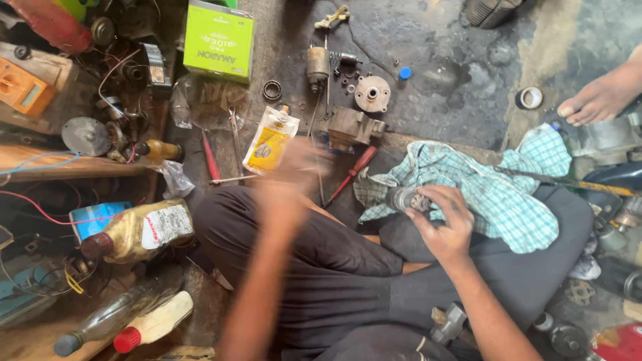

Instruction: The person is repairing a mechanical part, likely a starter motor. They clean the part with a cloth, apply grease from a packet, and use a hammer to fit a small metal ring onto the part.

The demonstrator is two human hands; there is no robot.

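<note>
Grimy concrete workshop floor (455, 73), oil-stained, w/ parts scattered across it; person sits cross-legged on it in dark trousers.

Containers: gold oil jug (142, 230) w/ dark red cap lies on its side at left edge of floor, white label facing up; contents not visible. Clear plastic bottle (107, 319), blue cap, lies near bottom left corner, some pale liquid inside. Just beside it a cream bottle (155, 321) w/ red cap, also lying down. Small amber bottle (159, 150) lies further up, left side.

Hands: right hand (441, 224) over the lap, fingers (428, 208) curled and gripping a small round metal part (405, 198) w/ toothed end, held against a green-white checked cloth (481, 190) draped over right knee. Left hand (289, 175) raised mid-frame, motion-blurred; looks empty, fingers loosely spread, but can't tell for sure.

Packages: bright green box (219, 40) stands at top edge of floor, white lettering. Yellow-white flat sachet (269, 139) lies below it, near the left hand. Blue packet (93, 217) tucked behind the oil jug.

Also: red-handled screwdriver (353, 172) by the knee, metal housing (352, 127) and round flange (372, 93) above it, tape roll (529, 97) toward right edge, another person's bare foot (602, 97) at right edge.
</note>
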